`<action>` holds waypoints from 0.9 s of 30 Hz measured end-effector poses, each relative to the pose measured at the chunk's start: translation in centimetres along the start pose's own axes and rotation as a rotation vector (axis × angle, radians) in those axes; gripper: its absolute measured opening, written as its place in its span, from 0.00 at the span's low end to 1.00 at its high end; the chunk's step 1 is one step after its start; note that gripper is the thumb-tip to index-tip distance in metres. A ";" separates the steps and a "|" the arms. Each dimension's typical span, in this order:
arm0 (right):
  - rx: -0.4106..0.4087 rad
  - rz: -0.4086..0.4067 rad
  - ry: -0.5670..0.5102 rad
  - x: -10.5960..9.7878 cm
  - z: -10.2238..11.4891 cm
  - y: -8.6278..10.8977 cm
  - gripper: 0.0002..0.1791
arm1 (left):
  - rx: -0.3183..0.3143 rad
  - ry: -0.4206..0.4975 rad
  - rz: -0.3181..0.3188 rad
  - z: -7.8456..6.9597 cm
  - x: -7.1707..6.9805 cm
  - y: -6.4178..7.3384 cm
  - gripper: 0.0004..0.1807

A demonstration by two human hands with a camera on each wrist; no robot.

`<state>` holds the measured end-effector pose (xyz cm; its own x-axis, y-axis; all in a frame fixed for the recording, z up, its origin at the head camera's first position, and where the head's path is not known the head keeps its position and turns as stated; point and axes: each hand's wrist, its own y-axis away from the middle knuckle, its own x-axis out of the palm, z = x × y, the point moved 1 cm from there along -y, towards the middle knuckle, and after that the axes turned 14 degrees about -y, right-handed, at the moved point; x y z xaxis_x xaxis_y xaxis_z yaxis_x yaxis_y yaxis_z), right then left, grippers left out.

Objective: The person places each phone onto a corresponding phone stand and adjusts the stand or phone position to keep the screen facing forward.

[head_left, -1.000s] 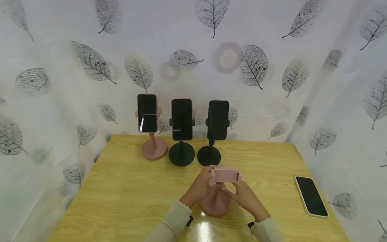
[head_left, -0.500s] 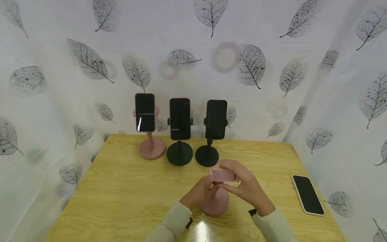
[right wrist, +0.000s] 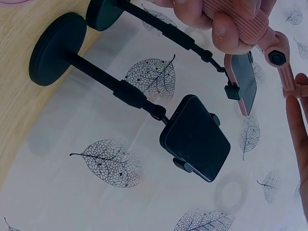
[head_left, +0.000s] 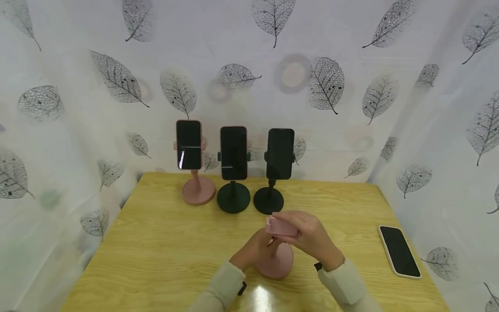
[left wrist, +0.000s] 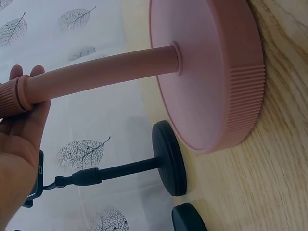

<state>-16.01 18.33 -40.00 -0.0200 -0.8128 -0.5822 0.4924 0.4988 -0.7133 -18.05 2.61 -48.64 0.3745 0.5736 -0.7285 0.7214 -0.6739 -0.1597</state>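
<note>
A pink phone stand stands upright near the table's front, its round base [head_left: 276, 264] on the wood. My left hand [head_left: 252, 251] grips the ribbed collar [right wrist: 245, 24] at the top of the pole [left wrist: 106, 72]. Above that, my right hand [head_left: 313, 236] holds the pink clamp head [head_left: 283, 227], fingers over its top and thumb below. The clamp holds no phone and tilts slightly. In the right wrist view, the right fingers [right wrist: 297, 139] lie at the right edge by the hinged neck [right wrist: 284, 62], with much of the clamp out of frame.
Behind stand a pink stand [head_left: 199, 190], a dark green stand [head_left: 234, 198] and a black stand [head_left: 269, 200], each bearing an upright phone. A phone with a pale case [head_left: 400, 252] lies at the table's right edge. A leaf-print curtain [head_left: 249, 104] surrounds the table [head_left: 163, 251].
The left hand has dropped from the clamp to the collar below it. My right hand has shifted up and over the clamp, which has turned and tilted a little.
</note>
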 end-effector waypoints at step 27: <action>0.251 -0.072 -0.321 0.1 -1.1 -0.5 0.27 | -0.033 -0.067 0.008 0.1 0.4 0.0 0.15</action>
<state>-17.23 18.33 -40.12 0.1906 -0.9152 -0.3550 0.6977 0.3807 -0.6069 -17.97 2.80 -49.03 0.3411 0.5354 -0.7726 0.7376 -0.6620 -0.1331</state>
